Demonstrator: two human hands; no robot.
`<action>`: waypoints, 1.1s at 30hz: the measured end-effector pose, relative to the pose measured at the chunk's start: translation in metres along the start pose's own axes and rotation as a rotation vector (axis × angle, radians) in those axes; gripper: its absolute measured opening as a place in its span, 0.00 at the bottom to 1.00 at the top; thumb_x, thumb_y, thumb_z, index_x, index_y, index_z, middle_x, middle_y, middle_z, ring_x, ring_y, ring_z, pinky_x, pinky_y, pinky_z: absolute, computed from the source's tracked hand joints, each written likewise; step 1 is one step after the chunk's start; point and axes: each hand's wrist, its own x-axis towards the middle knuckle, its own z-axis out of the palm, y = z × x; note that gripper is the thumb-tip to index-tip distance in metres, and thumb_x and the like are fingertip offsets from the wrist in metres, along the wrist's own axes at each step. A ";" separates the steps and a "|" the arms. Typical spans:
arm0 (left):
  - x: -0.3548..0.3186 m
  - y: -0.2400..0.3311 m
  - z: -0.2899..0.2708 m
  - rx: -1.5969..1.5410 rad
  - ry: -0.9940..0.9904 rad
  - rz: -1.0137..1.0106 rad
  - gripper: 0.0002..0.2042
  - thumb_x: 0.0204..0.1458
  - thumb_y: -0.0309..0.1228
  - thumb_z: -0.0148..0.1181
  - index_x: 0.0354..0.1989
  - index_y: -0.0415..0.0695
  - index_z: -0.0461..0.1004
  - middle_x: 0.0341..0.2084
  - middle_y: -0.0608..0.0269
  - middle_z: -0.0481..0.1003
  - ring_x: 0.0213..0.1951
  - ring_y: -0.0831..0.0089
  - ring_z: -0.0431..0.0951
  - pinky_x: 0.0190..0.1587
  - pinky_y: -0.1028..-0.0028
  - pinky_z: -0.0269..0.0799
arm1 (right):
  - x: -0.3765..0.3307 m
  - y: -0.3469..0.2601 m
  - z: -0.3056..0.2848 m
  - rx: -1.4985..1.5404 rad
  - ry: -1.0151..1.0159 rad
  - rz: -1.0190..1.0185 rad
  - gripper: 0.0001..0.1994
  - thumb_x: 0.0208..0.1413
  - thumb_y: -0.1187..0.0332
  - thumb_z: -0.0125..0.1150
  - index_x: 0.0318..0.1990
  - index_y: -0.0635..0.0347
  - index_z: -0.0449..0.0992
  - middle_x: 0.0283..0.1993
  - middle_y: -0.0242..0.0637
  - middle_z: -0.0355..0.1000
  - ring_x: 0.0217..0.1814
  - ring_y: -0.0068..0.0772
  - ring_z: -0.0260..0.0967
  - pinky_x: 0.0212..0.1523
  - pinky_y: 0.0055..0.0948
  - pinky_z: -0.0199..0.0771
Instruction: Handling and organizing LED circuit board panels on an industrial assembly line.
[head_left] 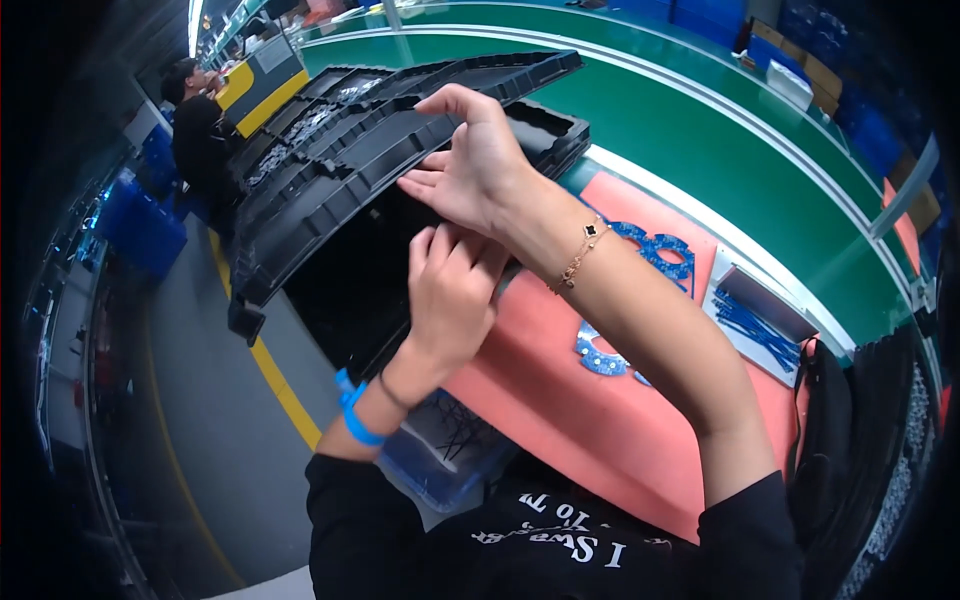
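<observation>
A large black plastic tray (330,205) with ribbed walls and compartments slants across the upper middle, above another black tray or crate (562,140). My right hand (478,170) is raised at its near edge, palm turned up. The thumb is bent across the tray wall and the fingers are apart just below the edge; whether they bear its weight I cannot tell. Just under my right wrist, my left hand (452,295) is closed with curled fingers. Its fingertips are hidden in the dark space beneath the tray, so what they hold does not show.
On the pink mat (560,410) lie blue ring-shaped circuit boards (655,255). A white tray of blue wires (755,335) stands at right. Beyond runs a green conveyor (670,140). Below my left arm is a clear bin (440,455). A person (200,140) works at far left.
</observation>
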 end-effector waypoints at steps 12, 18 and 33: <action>-0.081 0.059 -0.153 -0.098 -0.188 -0.398 0.10 0.33 0.16 0.57 0.27 0.39 0.72 0.24 0.58 0.70 0.27 0.63 0.71 0.28 0.72 0.67 | -0.064 0.048 -0.039 -0.500 -0.058 0.122 0.24 0.55 0.56 0.44 0.57 0.58 0.60 0.57 0.47 0.59 0.62 0.37 0.52 0.62 0.31 0.46; -0.139 0.065 -0.185 -0.255 0.041 -0.886 0.04 0.40 0.22 0.58 0.25 0.36 0.73 0.19 0.63 0.68 0.22 0.76 0.66 0.26 0.80 0.59 | -0.119 0.082 -0.038 -0.770 -0.689 0.049 0.25 0.59 0.52 0.42 0.56 0.61 0.59 0.49 0.40 0.66 0.55 0.27 0.58 0.56 0.27 0.56; -0.258 0.088 -0.066 -2.187 0.737 -1.211 0.49 0.38 0.70 0.41 0.65 0.53 0.34 0.63 0.50 0.38 0.62 0.48 0.41 0.57 0.40 0.39 | -0.086 0.235 -0.093 -1.192 -0.348 0.325 0.10 0.52 0.70 0.51 0.40 0.67 0.68 0.29 0.37 0.70 0.31 0.31 0.68 0.32 0.32 0.69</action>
